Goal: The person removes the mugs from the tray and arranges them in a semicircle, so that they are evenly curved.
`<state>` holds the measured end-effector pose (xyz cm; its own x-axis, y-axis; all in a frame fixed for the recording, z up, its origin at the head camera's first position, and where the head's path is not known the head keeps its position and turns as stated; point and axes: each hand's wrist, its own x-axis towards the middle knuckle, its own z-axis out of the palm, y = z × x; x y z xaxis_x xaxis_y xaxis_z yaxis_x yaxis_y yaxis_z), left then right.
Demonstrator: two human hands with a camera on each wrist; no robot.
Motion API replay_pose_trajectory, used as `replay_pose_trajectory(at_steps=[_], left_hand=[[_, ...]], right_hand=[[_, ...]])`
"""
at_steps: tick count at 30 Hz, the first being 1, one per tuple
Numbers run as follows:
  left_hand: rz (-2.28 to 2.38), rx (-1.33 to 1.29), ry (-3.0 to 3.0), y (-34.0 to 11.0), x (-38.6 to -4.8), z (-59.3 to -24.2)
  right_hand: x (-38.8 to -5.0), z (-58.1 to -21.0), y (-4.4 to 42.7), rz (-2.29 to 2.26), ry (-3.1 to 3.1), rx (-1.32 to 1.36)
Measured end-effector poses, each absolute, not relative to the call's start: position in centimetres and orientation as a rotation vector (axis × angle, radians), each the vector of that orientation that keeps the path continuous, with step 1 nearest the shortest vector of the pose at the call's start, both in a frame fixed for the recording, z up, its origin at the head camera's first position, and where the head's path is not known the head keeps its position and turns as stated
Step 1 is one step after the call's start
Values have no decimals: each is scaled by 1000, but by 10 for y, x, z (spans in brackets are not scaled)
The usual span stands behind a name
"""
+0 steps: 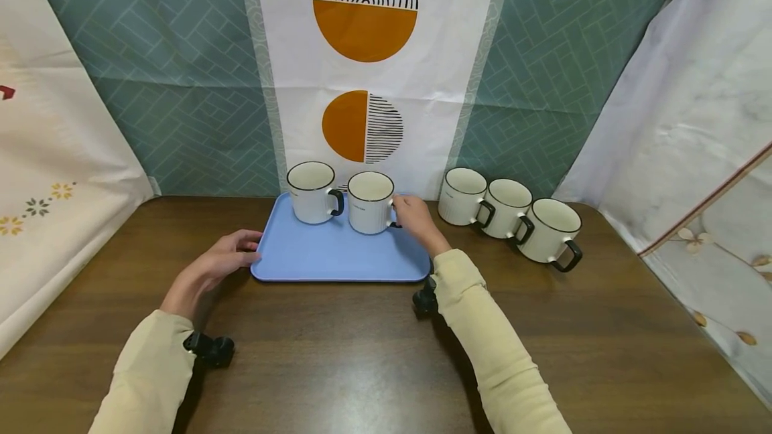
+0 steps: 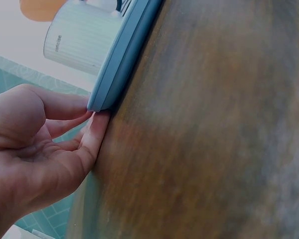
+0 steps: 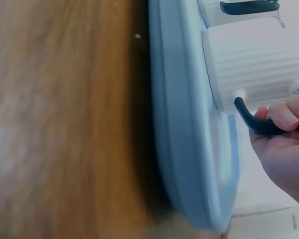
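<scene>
A person's right hand [image 1: 414, 215] has its fingers curled round the black handle [image 3: 254, 123] of a white mug [image 1: 368, 209]. The mug is on the right-hand part of a blue tray [image 1: 338, 260], toward its back edge; its base appears to sit on the tray, though I cannot tell whether the tray bears its full weight. Holding the handle seems sensible: it leaves the mouth untouched and the body easy to keep level. At the tray's left side, the person's left hand [image 1: 223, 258] pinches the rim between thumb and fingers, probably to stop the tray from sliding.

A second mug [image 1: 309, 203] stands just left of the held one, its handle in the narrow space between the two bodies; I cannot tell whether they touch. Setting them close together likely saves room.

The held mug is upright, mouth up, its central axis vertical, and its handle points right, toward the hand that grips it. The tray lies flat, its long axis running left to right across the brown table [image 1: 313, 353] before the person.

Beyond the tray's right end, a near mug [image 1: 460, 201], a middle mug [image 1: 505, 211] and an end mug [image 1: 545, 236] stand upright in a slanting row, handles rightward and toward the person, probably convenient for the right hand.
</scene>
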<state>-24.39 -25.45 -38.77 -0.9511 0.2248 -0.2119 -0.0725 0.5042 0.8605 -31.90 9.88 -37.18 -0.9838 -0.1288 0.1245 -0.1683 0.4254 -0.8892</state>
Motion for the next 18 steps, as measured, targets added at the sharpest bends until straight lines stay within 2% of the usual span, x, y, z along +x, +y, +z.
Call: replay_pose_trajectory(at_steps=[7, 18], left_hand=[[1418, 103, 2437, -254, -243, -387], [1424, 119, 2445, -256, -243, -388]], right_hand=[[-311, -369, 109, 1705, -2609, 273], [-295, -364, 124, 2044, -2434, 219]])
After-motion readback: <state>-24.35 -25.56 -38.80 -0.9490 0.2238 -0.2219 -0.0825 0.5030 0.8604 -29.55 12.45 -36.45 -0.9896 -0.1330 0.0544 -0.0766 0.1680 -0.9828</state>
